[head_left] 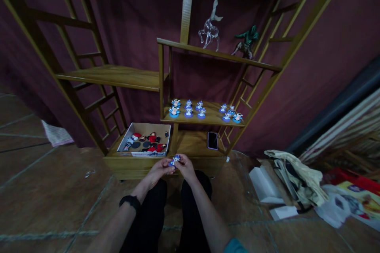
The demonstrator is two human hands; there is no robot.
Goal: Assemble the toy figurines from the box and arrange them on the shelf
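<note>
Between my two hands, just in front of the low shelf, is a small blue-and-white figurine (175,159). My left hand (163,167) grips it from the left, fingers closed around its base. From the other side my right hand (187,166) pinches it, with the thumb against its front. Several similar figurines (189,111) stand upright in groups on the middle shelf (209,118) beyond. Left of my hands, an open cardboard box (126,139) holds red, black and white figurine parts and dark round discs.
A phone (212,140) lies on the lower shelf at right. Above stand a clear deer statuette (210,31) and a green-and-brown figure (247,42). On the floor at right are a white box (266,185), cloth (299,174) and a plastic bag (332,205).
</note>
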